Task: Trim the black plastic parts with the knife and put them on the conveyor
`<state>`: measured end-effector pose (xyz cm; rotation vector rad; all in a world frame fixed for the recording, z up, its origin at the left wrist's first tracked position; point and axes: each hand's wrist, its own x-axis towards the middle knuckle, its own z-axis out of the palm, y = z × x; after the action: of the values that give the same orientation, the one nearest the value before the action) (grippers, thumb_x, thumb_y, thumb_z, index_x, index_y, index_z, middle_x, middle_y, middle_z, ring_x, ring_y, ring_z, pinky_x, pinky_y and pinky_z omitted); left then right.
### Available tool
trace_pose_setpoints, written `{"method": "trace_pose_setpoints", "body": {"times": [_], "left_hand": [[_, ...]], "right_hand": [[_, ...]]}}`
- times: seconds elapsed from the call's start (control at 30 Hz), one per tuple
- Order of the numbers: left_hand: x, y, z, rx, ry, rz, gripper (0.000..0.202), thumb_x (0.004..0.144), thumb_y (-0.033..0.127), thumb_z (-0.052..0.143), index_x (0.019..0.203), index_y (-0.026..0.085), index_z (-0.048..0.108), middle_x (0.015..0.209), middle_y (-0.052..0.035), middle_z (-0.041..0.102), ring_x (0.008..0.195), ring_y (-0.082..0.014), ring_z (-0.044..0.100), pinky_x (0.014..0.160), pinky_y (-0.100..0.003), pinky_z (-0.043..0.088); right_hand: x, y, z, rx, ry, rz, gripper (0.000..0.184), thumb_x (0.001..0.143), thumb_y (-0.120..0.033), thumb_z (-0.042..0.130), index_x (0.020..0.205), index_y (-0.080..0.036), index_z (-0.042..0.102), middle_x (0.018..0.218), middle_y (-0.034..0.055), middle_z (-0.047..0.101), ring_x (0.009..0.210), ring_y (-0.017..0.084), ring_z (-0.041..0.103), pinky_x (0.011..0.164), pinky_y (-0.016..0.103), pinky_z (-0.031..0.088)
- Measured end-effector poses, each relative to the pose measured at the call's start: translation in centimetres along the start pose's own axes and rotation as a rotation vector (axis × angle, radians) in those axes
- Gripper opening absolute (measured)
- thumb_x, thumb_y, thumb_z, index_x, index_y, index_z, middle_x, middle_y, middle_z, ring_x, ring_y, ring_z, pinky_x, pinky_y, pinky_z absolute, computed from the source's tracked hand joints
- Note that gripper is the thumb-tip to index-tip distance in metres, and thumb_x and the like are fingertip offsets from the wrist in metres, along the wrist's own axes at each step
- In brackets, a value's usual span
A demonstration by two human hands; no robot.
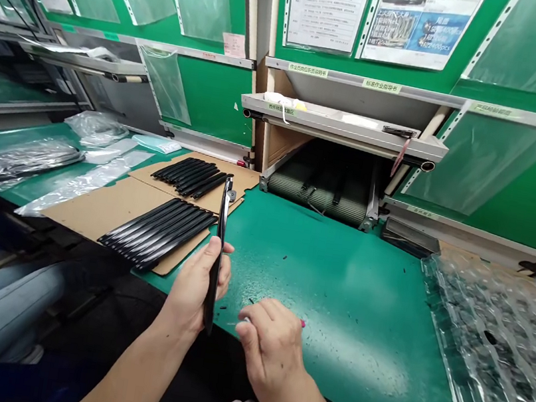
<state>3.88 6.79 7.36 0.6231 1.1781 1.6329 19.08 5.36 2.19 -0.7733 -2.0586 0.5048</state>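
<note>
Black strip [217,254], long and glossy, stands nearly upright on edge in the left hand [194,291], whose fingers and thumb are clamped around its lower part, above the near edge of the green desk [338,272]. Just right of the strip, the right hand [270,349] rests knuckles-up on the desk, fingers curled around a small pink-tipped tool [301,323]; how firmly it grips cannot be told. Left of the strip, a cardboard sheet [95,209] carries a row of like black strips [160,232]; beyond it a second sheet [231,179] carries another row [191,177]. Far right of the strip lies a clear blister tray [493,342], its contents unclear. Behind the strip, a conveyor belt [320,192] carries a few dark pieces.
</note>
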Motion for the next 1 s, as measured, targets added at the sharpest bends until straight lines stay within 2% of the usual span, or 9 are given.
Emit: {"method": "trace_pose_setpoints", "body": {"times": [0.07, 0.17, 0.37, 0.6, 0.77, 0.9, 1.0], "left_hand": [[0.0, 0.0, -0.1, -0.011, 0.020, 0.005, 0.036, 0.087, 0.054, 0.061, 0.085, 0.018, 0.058, 0.045, 0.0083, 0.043, 0.031, -0.0050, 0.030, 0.031, -0.015, 0.024], [-0.2, -0.1, 0.1, -0.023, 0.051, 0.004, 0.035, 0.088, 0.053, 0.060, 0.083, 0.018, 0.057, 0.044, 0.0097, 0.036, 0.031, -0.0048, 0.028, 0.032, -0.015, 0.023], [-0.5, -0.2, 0.6, -0.045, 0.099, -0.057, 0.039, 0.084, 0.055, 0.064, 0.081, 0.018, 0.057, 0.046, 0.0112, 0.029, 0.034, -0.0034, 0.024, 0.033, -0.013, 0.021], [-1.2, -0.4, 0.8, -0.088, 0.086, -0.104, 0.041, 0.076, 0.056, 0.073, 0.080, 0.018, 0.058, 0.048, 0.0112, 0.028, 0.037, -0.0035, 0.025, 0.034, -0.013, 0.022], [-2.2, -0.7, 1.2, -0.074, 0.160, -0.130, 0.039, 0.075, 0.052, 0.076, 0.086, 0.016, 0.063, 0.057, 0.0063, 0.047, 0.046, -0.0050, 0.043, 0.042, -0.013, 0.039], [-2.5, -0.6, 1.2, -0.091, 0.110, -0.156, 0.037, 0.077, 0.051, 0.074, 0.085, 0.017, 0.063, 0.054, 0.0085, 0.037, 0.043, -0.0035, 0.035, 0.040, -0.012, 0.034], [-2.4, -0.7, 1.0, -0.074, 0.127, -0.170, 0.038, 0.077, 0.054, 0.074, 0.084, 0.018, 0.063, 0.052, 0.0094, 0.035, 0.041, -0.0032, 0.032, 0.040, -0.012, 0.033]], "right_hand": [[-0.2, 0.0, -0.1, 0.111, 0.047, 0.068, 0.039, 0.105, -0.041, 0.035, 0.097, -0.020, 0.068, 0.080, 0.0042, 0.067, 0.073, 0.018, 0.059, 0.067, 0.029, 0.039], [-0.3, -0.1, 0.1, 0.184, 0.121, 0.121, 0.022, 0.098, -0.037, 0.056, 0.103, -0.021, 0.071, 0.077, 0.0025, 0.068, 0.071, 0.018, 0.059, 0.067, 0.030, 0.042], [-0.3, -0.1, 0.6, 0.192, 0.203, 0.102, 0.014, 0.091, -0.029, 0.069, 0.102, -0.023, 0.073, 0.076, 0.0010, 0.068, 0.069, 0.017, 0.058, 0.067, 0.032, 0.043], [0.7, -0.1, 0.7, 0.162, 0.297, 0.085, 0.015, 0.090, -0.028, 0.070, 0.103, -0.023, 0.073, 0.078, 0.0019, 0.070, 0.070, 0.018, 0.059, 0.068, 0.033, 0.046], [3.2, 0.8, 0.4, 0.143, 0.363, 0.106, 0.018, 0.091, -0.034, 0.068, 0.103, -0.022, 0.074, 0.080, 0.0038, 0.071, 0.074, 0.019, 0.061, 0.070, 0.033, 0.047], [4.6, 1.1, -0.4, 0.219, 0.441, 0.197, 0.024, 0.098, -0.035, 0.055, 0.103, -0.020, 0.072, 0.085, 0.0049, 0.070, 0.079, 0.018, 0.061, 0.072, 0.031, 0.046], [4.3, 0.5, -0.4, 0.342, 0.360, 0.226, 0.032, 0.100, -0.036, 0.045, 0.083, -0.019, 0.066, 0.070, 0.0000, 0.058, 0.065, 0.014, 0.053, 0.061, 0.027, 0.038]]}}
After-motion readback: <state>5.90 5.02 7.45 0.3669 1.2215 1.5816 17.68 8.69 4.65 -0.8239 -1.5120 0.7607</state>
